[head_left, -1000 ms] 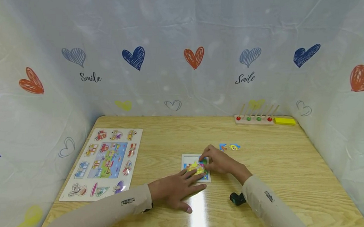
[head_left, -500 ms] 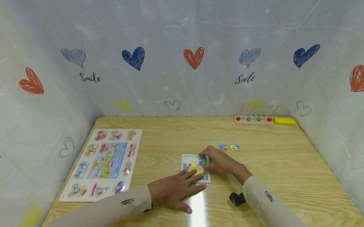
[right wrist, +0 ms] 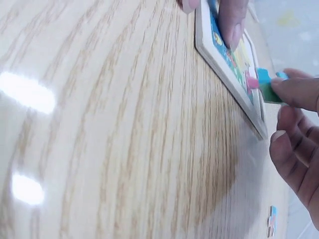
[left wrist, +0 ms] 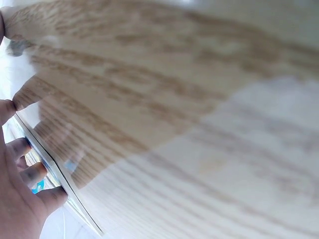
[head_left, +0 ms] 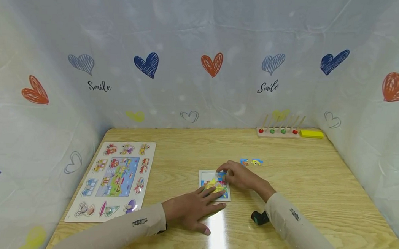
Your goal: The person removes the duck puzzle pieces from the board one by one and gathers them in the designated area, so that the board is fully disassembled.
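A small square jigsaw puzzle tray with a pale rim lies on the table, partly filled with colourful pieces. My left hand rests over its near part, fingers spread and fingertips on the pieces; the thumb lies out on the wood. At the tray's far right corner, my right hand pinches a blue and green puzzle piece between thumb and fingers. In the right wrist view that piece is tilted at the rim, beside a pink part of the picture. White base shows at the tray's far left.
Two loose puzzle pieces lie beyond my right hand. A large peg puzzle board with vehicle shapes is at the left. Along the back right stand a wooden peg rack with red and green beads and a yellow block.
My right fingers have shifted slightly toward the tray's far edge, and the piece lay flatter in the corner half a second ago than now. The left hand has stayed put.
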{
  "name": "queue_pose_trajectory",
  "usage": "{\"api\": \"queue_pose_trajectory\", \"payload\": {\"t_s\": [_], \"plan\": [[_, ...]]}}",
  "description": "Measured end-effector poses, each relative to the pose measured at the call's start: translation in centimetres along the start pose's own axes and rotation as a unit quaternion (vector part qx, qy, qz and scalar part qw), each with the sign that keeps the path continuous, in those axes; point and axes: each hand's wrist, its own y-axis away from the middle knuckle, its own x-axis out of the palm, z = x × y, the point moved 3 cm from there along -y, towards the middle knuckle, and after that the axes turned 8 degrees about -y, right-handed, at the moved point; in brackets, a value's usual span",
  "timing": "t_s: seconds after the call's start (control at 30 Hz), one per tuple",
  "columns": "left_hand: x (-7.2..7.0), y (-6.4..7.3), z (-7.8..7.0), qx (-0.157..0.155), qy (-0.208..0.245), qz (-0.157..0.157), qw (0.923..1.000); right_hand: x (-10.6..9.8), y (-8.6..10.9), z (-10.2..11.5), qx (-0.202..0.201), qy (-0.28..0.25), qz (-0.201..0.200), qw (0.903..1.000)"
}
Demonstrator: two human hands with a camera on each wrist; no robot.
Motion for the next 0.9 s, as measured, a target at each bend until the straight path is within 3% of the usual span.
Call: {"api": "queue_pose_trajectory", "payload": {"t_s": [0.2,0.9], "plan": [[0.10,0.02,0.03,-0.001,-0.005,0.005,1.0000,0.19,0.02,0.20,-0.005,-0.033,0.002,0.9994],[0.09,0.00,-0.01,0.000,-0.010,-0.003,0.9999,-0.42,0.66,0.16,-0.010,-0.028,-0.012,0.9995]]}}
